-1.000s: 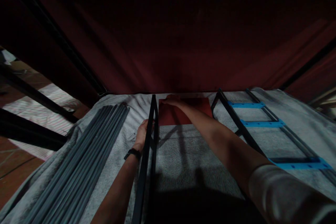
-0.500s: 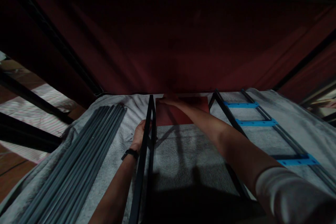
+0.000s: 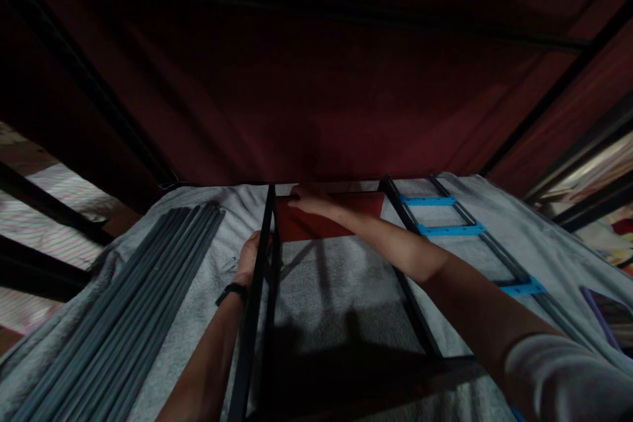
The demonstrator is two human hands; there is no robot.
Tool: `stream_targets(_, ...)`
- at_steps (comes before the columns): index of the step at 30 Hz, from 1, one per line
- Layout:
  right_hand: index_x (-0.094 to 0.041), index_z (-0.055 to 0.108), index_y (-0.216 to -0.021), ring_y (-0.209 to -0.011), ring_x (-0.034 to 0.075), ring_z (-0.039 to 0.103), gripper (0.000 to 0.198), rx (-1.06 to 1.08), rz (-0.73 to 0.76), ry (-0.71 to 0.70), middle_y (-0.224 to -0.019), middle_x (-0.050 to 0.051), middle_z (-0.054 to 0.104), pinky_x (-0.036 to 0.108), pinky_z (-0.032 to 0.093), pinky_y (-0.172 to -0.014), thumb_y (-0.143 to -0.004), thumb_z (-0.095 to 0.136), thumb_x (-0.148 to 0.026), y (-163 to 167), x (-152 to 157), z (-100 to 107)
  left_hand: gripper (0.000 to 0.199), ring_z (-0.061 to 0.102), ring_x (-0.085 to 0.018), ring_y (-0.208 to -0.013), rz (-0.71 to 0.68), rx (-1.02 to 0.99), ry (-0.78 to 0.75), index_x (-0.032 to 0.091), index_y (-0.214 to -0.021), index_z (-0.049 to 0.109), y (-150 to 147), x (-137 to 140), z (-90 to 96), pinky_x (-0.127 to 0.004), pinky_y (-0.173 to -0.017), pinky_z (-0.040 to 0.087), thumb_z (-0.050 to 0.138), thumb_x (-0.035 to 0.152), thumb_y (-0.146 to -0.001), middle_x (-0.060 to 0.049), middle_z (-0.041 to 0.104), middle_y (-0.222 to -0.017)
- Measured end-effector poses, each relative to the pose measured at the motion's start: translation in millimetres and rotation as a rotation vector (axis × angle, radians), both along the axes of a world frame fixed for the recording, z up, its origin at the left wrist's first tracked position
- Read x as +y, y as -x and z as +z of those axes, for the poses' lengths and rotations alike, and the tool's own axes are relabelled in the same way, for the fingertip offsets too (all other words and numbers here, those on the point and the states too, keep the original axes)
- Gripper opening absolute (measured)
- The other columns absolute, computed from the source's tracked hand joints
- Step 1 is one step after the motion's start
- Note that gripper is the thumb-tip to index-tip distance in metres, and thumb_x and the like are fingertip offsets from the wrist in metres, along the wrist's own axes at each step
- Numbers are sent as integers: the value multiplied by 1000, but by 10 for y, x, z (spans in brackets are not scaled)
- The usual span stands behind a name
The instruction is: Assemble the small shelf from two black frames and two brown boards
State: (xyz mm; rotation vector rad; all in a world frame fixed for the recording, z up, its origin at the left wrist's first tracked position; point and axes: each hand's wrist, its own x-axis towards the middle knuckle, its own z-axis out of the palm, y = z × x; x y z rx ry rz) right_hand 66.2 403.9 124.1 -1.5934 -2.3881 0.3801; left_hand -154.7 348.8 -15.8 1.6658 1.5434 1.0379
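Observation:
A black metal frame [image 3: 250, 316] stands on a grey cloth in front of me, with a dark red panel [image 3: 321, 227] across its far end. My left hand [image 3: 251, 252] is closed on the frame's left bar from outside; that bar partly hides the fingers. My right hand [image 3: 310, 200] reaches across to the far end, above the panel near the left corner. Its thumb and forefinger are drawn together; whatever they hold is too dark and small to make out. Small thin metal pieces, perhaps screws, [image 3: 228, 265] lie left of my left hand.
Several grey tubes [image 3: 128, 303] lie side by side on the cloth [image 3: 341, 277] at left. To the right, dark bars are joined by blue crosspieces [image 3: 452, 229]. Dark red fabric walls [image 3: 316, 92] with black poles rise behind. Striped cloth [image 3: 74, 198] shows at far left.
The view has shifted a little to the right, so things sit farther left. My right hand has lifted slightly at the panel's far edge; my left hand stays on the bar.

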Motion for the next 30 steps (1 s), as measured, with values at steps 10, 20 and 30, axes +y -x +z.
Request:
stream_targets(10, -21, 67, -122, -115, 23, 65, 36, -140, 8, -129, -130, 10, 66, 31, 50, -92, -103, 47, -45, -25, -423, -5, 21, 61, -23, -89, -48, 31, -21, 19, -85, 65, -11, -24, 30, -33, -84, 48, 54, 36, -81, -6, 70, -89)
stream_targets(20, -22, 66, -123, -114, 24, 66, 36, -152, -49, -134, -129, 9, 67, 33, 51, -92, -103, 46, -44, -68, -405, -39, 21, 61, -25, -97, -17, 88, -28, 20, -92, 67, 46, 52, -95, -34, -91, 45, 56, 34, -81, -5, 70, -96)
stream_targets(30, -24, 67, -122, -116, 23, 65, 34, -121, -71, -118, -131, 8, 67, 32, 49, -94, -103, 48, -44, -64, -388, -39, 16, 60, -22, -93, -13, -3, -31, 18, -82, 64, 6, 35, -46, -31, -84, 49, 59, 34, -81, -5, 69, -93)
